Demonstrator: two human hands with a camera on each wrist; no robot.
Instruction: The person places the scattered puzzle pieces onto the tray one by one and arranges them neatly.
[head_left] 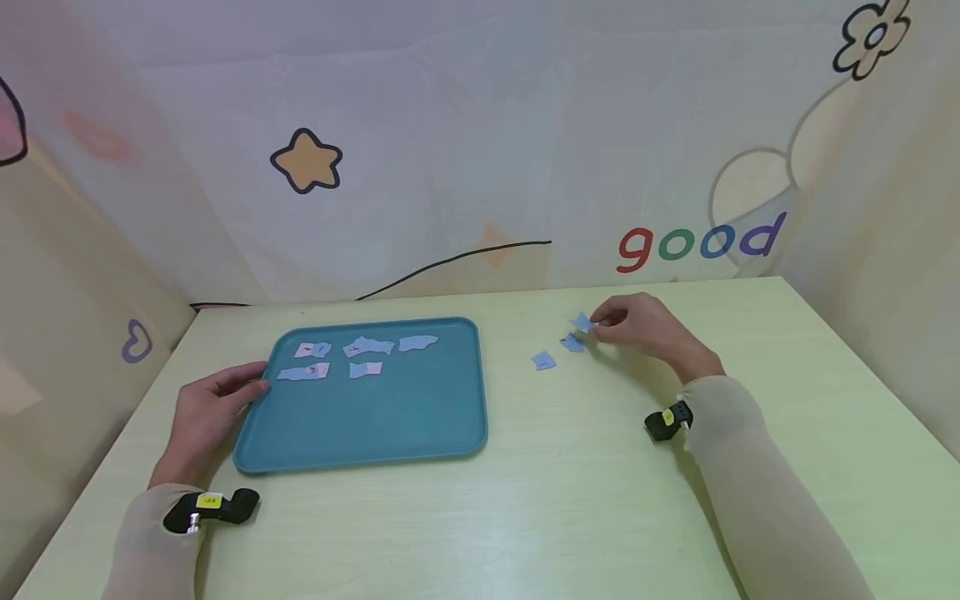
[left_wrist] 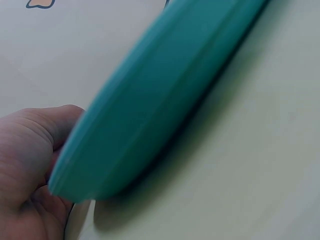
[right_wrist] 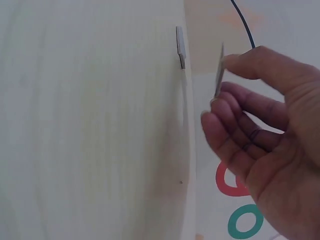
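Observation:
My left hand (head_left: 213, 412) grips the left rim of a teal tray (head_left: 420, 417), and the left wrist view shows the thumb against the tray's side (left_wrist: 150, 95). Several torn pieces of blue paper (head_left: 367, 346) lie in two rows in the tray's far half, some with pinkish printed parts. To the right of the tray, my right hand (head_left: 637, 329) pinches a small blue paper scrap (head_left: 582, 322) between thumb and fingertips. In the right wrist view that scrap (right_wrist: 219, 72) appears edge-on, raised off the table. Two more blue scraps, one nearer (head_left: 543, 360) and one farther (head_left: 572, 342), lie below it.
A pale wooden table (head_left: 480, 533) carries everything. Behind it hangs a printed cloth backdrop (head_left: 450, 167) with a star and the word "good". Each wrist wears a small black camera, on the left (head_left: 210, 510) and on the right (head_left: 667, 421).

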